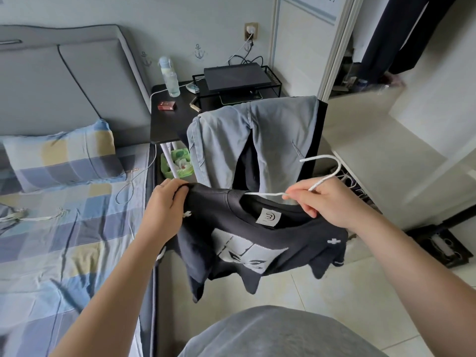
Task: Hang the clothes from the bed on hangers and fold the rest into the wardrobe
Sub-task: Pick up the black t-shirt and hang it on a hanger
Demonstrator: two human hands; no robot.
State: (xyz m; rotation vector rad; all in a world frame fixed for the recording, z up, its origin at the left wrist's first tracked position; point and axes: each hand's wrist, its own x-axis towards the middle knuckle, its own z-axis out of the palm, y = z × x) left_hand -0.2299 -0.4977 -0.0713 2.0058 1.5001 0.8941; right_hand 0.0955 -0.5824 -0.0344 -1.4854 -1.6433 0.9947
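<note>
the bed (51,253) fills your left side, with its checked sheet and a matching pillow (61,155) against the grey headboard. the wardrobe (334,47) stands open at upper right, a dark garment (391,34) hanging inside. straight ahead, pale jeans (278,130) are draped over the back of a black chair (320,135), which stands beside a black side table (175,119).

the task's thing, a black top (231,243) with a white printed panel, hangs in the air in front of you, between the bed edge and the chair and above the tiled floor. both your forearms reach forward from the bottom of the view, bare and roughly level, angled in toward each other.

your left hand (164,202) is turned palm down, fingers curled over the top's left shoulder and gripping the cloth. your right hand (332,202) is held a little out to the right, thumb and fingers closed in a pinch round the neck of a white wire hanger (320,182). its hook curves up and away from you; one arm of it runs into the collar opening, just above the grey label (270,217).
</note>
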